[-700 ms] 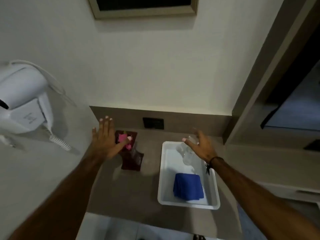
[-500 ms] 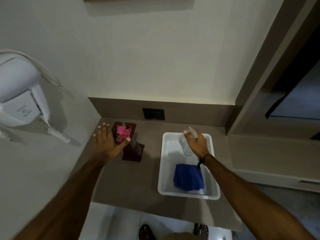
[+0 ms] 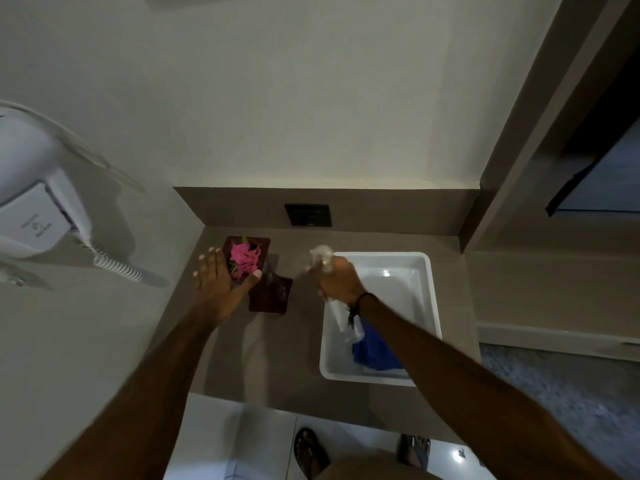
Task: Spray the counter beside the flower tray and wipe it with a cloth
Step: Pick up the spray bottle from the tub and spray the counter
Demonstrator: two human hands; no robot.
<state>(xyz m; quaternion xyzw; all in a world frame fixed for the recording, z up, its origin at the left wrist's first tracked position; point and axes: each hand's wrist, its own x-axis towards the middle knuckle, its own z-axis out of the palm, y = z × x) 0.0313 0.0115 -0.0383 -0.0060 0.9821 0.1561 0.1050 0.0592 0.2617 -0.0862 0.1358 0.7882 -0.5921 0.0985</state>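
A dark red flower tray (image 3: 247, 244) with pink petals stands at the back left of the brown counter (image 3: 277, 351). My left hand (image 3: 219, 285) lies over its left side, fingers spread, thumb across its near end. My right hand (image 3: 336, 278) is closed around a clear spray bottle (image 3: 343, 317), lifted over the left rim of a white tub (image 3: 427, 292), its white nozzle head pointing left toward the counter. A folded blue cloth (image 3: 375, 353) lies in the tub, partly hidden by my right forearm.
A second dark red dish (image 3: 272, 296) with a clear glass sits in front of the flower tray. A white wall-mounted hair dryer (image 3: 33, 202) with a coiled cord hangs at left. A black socket (image 3: 307, 214) sits in the back splash. A brown pillar bounds the right.
My right hand has closed on the spray bottle and lifted it leftward out of the tub. My left hand has settled onto the flower tray. The view has tilted further down.
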